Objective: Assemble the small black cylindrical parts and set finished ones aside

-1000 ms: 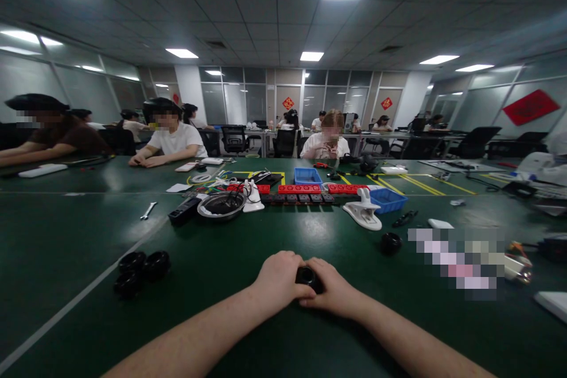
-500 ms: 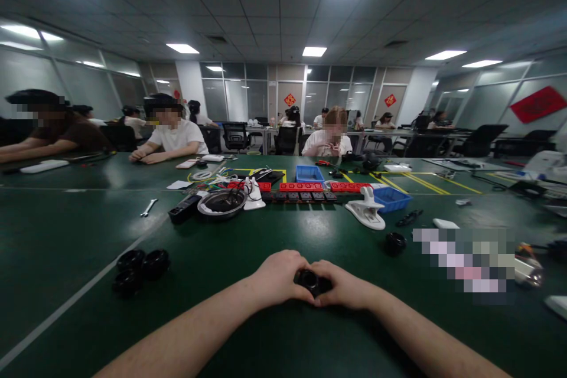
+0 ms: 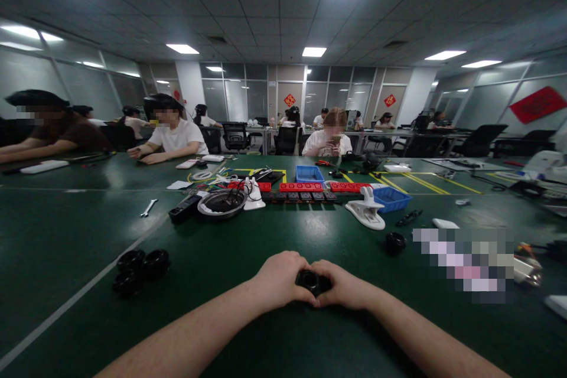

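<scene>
Both my hands meet around a black round part (image 3: 309,281) with a ring-shaped opening, low over the green table (image 3: 212,319). My left hand (image 3: 280,279) grips its left side, thumb in front and fingers behind. On the other side my right hand (image 3: 343,285) closes on it, thumbs nearly touching. Dark material shows beside the ring near my right fingers, its shape unclear. Three similar black round parts (image 3: 156,263) form a cluster on the left, and one more black part (image 3: 395,243) lies to the right.
Beyond my hands lie a metal bowl (image 3: 221,204), a white clip base (image 3: 367,209), red socket strips (image 3: 301,187), blue trays (image 3: 391,199) and a wrench (image 3: 149,207). A person (image 3: 328,143) sits opposite; others sit at the left.
</scene>
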### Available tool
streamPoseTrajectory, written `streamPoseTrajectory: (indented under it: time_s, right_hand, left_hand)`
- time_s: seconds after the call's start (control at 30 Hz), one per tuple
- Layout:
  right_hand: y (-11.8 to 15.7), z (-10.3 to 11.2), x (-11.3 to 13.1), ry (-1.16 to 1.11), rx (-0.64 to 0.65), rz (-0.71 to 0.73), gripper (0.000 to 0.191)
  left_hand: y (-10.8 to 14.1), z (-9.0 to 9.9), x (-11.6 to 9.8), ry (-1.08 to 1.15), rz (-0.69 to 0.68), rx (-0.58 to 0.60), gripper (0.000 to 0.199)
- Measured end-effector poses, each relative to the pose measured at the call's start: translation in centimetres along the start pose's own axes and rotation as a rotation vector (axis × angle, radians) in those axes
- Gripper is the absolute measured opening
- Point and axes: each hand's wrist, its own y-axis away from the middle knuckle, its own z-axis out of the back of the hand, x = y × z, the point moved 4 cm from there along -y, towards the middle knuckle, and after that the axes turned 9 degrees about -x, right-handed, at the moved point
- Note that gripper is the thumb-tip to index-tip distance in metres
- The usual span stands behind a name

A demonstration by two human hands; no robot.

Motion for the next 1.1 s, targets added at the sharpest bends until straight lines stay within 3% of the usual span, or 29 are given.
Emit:
streamPoseTrajectory:
  time_s: [0.23,0.4,0.53,0.77,1.1]
  right_hand:
    - [0.1,-1.1,-0.1,0.286,-0.221,-0.141,0.040]
    - [0.3,-1.5,0.8,0.440,-0.286,-0.126,0.043]
    - [0.3,-1.2,0.8,0.285,-0.212,-0.035,0.051]
    - [0.4,0.1,0.5,0.051,0.011,0.012,0.041]
    - [0.3,0.2,0.5,0.017,0.044,0.043,0.038]
  left_hand:
    - [0.4,-0.2,-0.6,-0.106,0.198,-0.083,0.044]
    - [0.3,-0.2,-0.8,-0.145,0.205,-0.102,0.042]
    - [0.1,-0.1,-0.2,-0.086,0.099,-0.083,0.043]
    - [-0.2,0.2,0.0,0.039,-0.094,0.025,0.046]
    - [-0.2,0.3,-0.1,0.054,-0.078,0.055,0.044]
